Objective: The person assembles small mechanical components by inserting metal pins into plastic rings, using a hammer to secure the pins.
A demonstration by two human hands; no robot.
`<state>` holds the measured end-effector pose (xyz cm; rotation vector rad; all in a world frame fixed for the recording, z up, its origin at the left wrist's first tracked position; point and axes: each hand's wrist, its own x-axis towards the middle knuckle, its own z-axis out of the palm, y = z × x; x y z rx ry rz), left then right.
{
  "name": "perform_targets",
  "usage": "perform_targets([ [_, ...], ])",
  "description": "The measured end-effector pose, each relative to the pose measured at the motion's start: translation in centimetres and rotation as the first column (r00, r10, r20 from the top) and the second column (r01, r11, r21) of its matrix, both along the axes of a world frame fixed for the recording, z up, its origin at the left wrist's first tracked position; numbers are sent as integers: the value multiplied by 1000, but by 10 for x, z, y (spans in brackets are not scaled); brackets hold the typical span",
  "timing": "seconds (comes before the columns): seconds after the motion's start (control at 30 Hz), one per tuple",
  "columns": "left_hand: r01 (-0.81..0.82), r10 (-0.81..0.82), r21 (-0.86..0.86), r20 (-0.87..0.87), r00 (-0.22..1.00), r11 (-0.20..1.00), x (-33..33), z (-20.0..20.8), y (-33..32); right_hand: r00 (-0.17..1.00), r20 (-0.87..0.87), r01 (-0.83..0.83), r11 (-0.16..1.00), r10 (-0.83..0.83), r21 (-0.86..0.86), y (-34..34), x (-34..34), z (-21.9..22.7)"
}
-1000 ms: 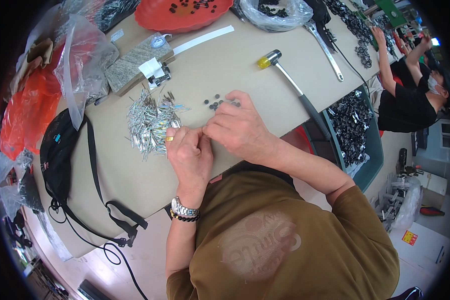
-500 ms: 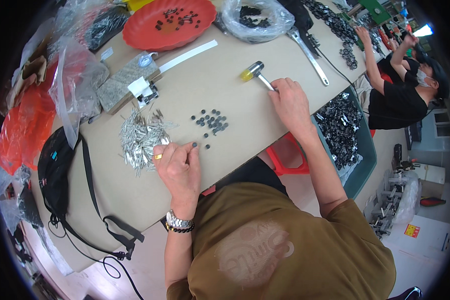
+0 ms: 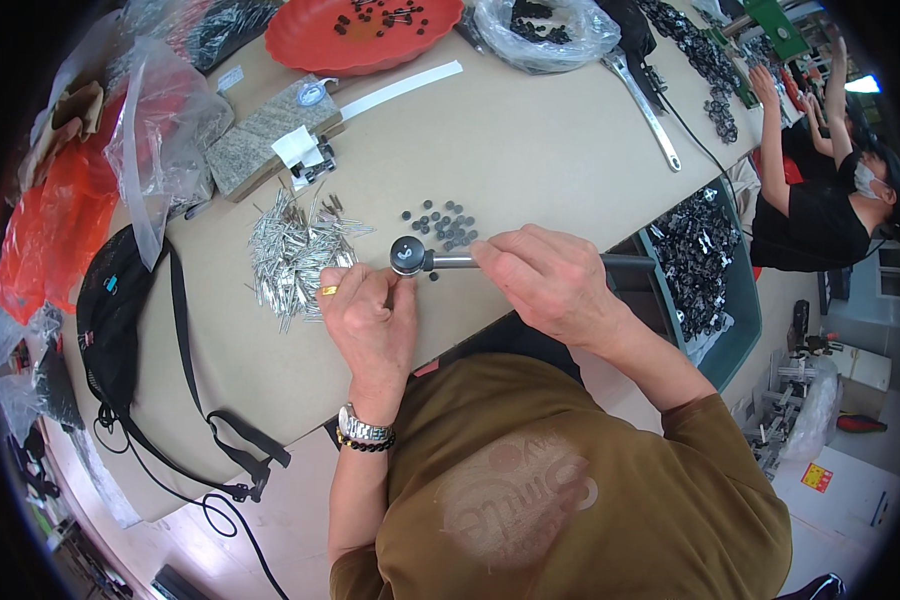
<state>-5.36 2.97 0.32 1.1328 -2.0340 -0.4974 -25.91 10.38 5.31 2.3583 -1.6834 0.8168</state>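
Observation:
My right hand (image 3: 560, 285) grips the handle of a small mallet (image 3: 408, 256), whose round black face is turned upward. The mallet head sits right at the fingertips of my left hand (image 3: 370, 325) and hides what is there. Those left fingers are pinched together; half a second ago a small black round cap showed at their tips. Left of that hand lies a heap of thin silvery metal pins (image 3: 295, 258). Just beyond the mallet, several small black caps (image 3: 455, 230) are scattered on the table (image 3: 530, 130).
At the back are a red plate (image 3: 315, 45) with small parts, a stone block (image 3: 260, 155), a plastic bag (image 3: 545, 45) of black parts and a wrench (image 3: 645, 110). A black bag (image 3: 120, 330) lies left. A green bin (image 3: 740, 300) of black parts stands right; people work beyond.
My right hand has brought the mallet from the table's middle down and left to my left fingertips. The view has shifted slightly. My left hand keeps its pinch.

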Motion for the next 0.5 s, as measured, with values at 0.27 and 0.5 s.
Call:
perform_targets([
  [0.27, 0, 0, 4, -46, 999, 1000, 0, -1, 1, 1000, -5, -4, 996, 4, -93, -2, 3, 14],
  [0.5, -12, 12, 18, 2, 1000, 1000, 0, 1, -5, 999, -46, 21, 1000, -21, -6, -5, 1, 7],
])
